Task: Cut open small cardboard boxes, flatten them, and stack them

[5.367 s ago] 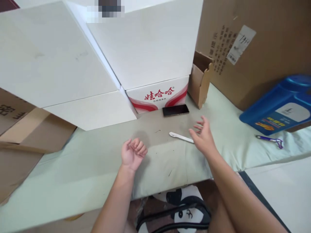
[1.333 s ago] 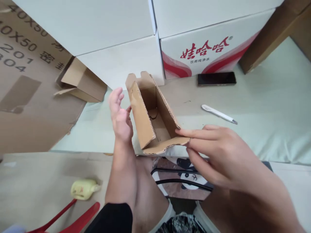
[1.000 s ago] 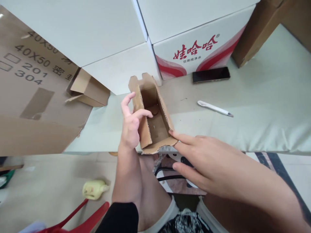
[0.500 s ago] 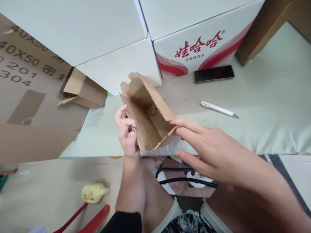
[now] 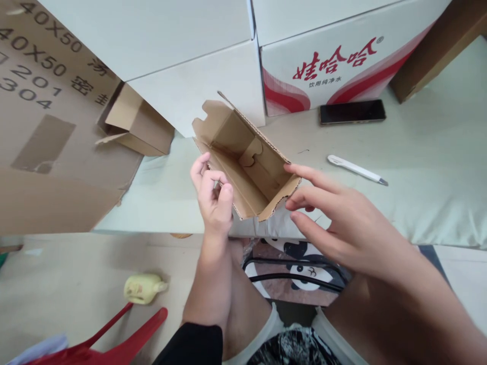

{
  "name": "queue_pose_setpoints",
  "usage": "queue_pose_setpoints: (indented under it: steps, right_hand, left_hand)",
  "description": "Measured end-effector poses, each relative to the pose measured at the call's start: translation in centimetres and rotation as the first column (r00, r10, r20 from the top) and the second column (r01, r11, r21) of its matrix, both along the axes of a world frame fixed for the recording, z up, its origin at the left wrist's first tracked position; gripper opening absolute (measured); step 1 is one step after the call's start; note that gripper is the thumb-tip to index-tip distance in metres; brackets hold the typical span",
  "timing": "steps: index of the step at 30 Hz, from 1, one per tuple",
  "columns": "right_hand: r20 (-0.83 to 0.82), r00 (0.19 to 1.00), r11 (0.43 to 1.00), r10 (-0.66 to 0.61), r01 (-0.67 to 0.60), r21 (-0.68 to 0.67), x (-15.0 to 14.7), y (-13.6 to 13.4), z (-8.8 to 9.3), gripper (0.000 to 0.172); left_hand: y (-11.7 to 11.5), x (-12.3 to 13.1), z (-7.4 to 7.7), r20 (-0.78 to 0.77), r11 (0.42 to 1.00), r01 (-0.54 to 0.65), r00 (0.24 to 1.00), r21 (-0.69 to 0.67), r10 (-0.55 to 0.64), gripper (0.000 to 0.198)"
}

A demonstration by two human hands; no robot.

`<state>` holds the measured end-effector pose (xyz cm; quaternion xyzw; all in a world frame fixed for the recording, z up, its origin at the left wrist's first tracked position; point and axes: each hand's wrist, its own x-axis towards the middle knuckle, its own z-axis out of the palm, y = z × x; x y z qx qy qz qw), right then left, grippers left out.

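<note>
A small brown cardboard box stands tilted at the table's front edge, its top open and flaps raised. Inside, the bottom's interlocking tabs show. My left hand is curled against the left wall, with fingertips near the rim and the thumb bent; part of its grip is hidden. On the other side, my right hand has its fingers apart. Its index fingertip touches the box's right corner, and the middle finger lies by the near flap. The right thumb hangs free below.
A white pen-like cutter and a black phone lie on the cloth-covered table. White cartons stand behind. To the left are another small cardboard box and a large carton. A yellow bottle lies on the floor.
The box has swung slightly so more of its inside and bottom tabs show, and its near flap stands out more. Both hands moved along with it; the view has shifted a little.
</note>
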<state>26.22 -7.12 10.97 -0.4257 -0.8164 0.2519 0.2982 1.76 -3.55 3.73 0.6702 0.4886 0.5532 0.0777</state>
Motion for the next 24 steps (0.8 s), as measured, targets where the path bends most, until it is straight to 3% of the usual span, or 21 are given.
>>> queue_pose_setpoints:
  steps: [4,8,13,20,24]
  right_hand:
    - [-0.046,0.997,0.998,-0.059,0.061,0.023,0.2,0.6,-0.8,0.011]
    - [-0.156,0.977,0.989,-0.144,0.148,0.017,0.5,1.4,-1.8,0.009]
    - [-0.245,0.953,0.983,-0.177,0.182,0.001,0.6,1.9,-2.5,0.007]
    - [-0.275,0.927,0.921,-0.257,0.321,0.222,0.9,2.1,-2.8,0.017]
    - [-0.252,0.932,0.921,-0.261,0.319,0.224,0.8,2.2,-3.5,0.018]
  left_hand:
    - [0.1,0.0,0.1,-0.052,0.997,0.066,0.997,0.028,-0.064,0.033]
    - [0.3,-0.3,0.5,-0.203,0.983,0.174,0.966,0.052,-0.16,0.03]
    - [0.2,-0.3,1.0,-0.349,0.982,0.175,0.926,0.07,-0.141,0.018]
    - [-1.1,0.6,2.0,-0.289,0.974,0.166,0.95,0.156,-0.116,0.029]
    - [-1.5,0.8,2.5,-0.245,0.972,0.185,0.958,0.145,-0.146,0.023]
